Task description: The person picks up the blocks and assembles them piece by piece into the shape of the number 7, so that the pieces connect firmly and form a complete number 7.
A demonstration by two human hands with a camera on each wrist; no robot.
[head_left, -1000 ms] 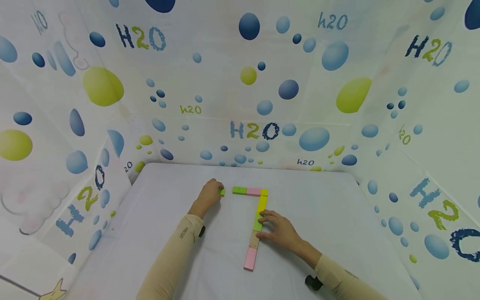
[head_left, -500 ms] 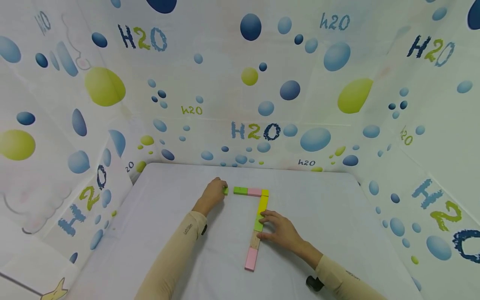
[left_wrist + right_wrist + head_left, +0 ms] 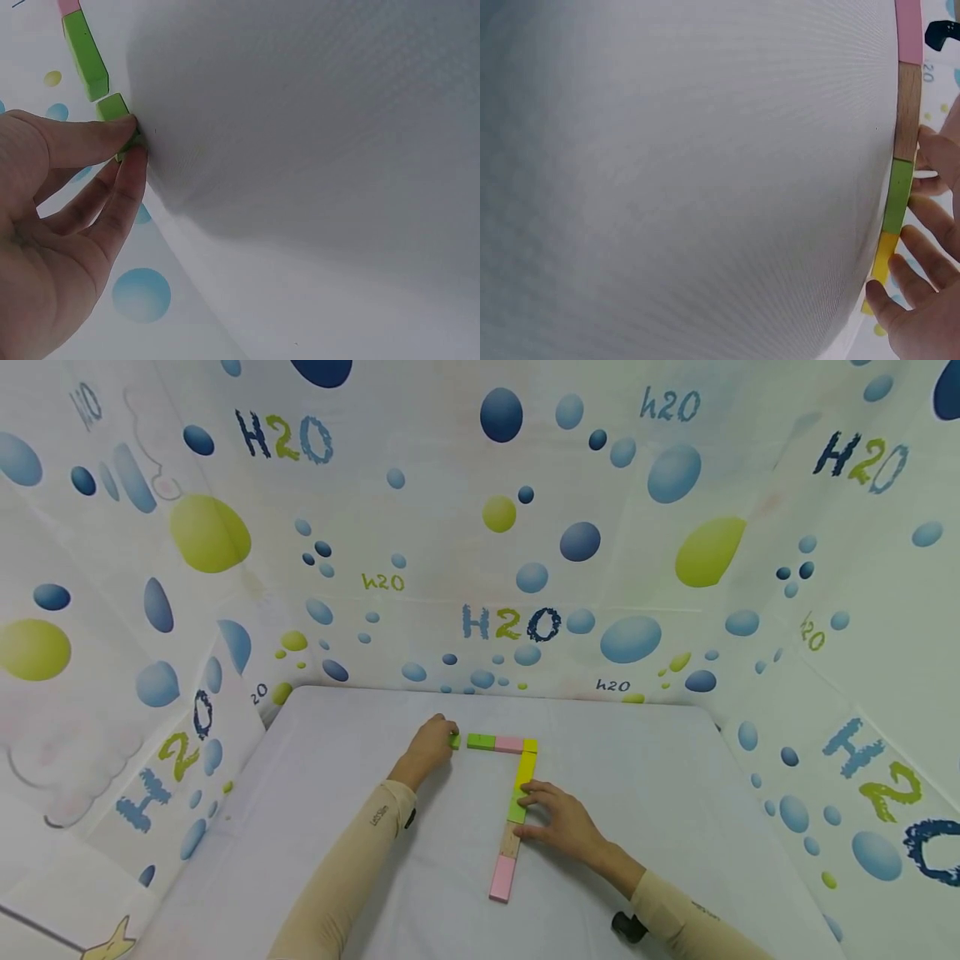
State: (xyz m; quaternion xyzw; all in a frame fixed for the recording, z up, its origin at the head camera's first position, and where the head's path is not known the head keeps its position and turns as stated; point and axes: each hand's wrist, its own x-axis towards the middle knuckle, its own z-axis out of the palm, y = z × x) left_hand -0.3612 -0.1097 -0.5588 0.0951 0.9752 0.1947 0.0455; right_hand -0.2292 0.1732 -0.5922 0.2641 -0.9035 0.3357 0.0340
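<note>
My left hand (image 3: 429, 745) pinches a small green block (image 3: 112, 107) between thumb and fingertips, partly covering it. The block's free end lies just short of a longer green block (image 3: 481, 741), with a narrow gap between them. That one is end to end with a pink block (image 3: 508, 744), which leads to a yellow corner block (image 3: 530, 746). From the corner a line runs toward me: yellow (image 3: 526, 767), green (image 3: 517, 807), bare wood (image 3: 510, 841) and pink (image 3: 502, 878) blocks. Beside this line my right hand (image 3: 564, 823) has spread fingers, thumb at the wood block, fingertips along green and yellow.
A white cloth-covered table (image 3: 645, 752) lies under the blocks. Behind and around it hang white sheets (image 3: 420, 518) printed with blue and green drops and H2O lettering. A black wrist device (image 3: 628, 927) is by my right sleeve.
My left hand has moved slightly right with the small green block, narrowing the gap to the longer green one. The right hand keeps its place beside the line.
</note>
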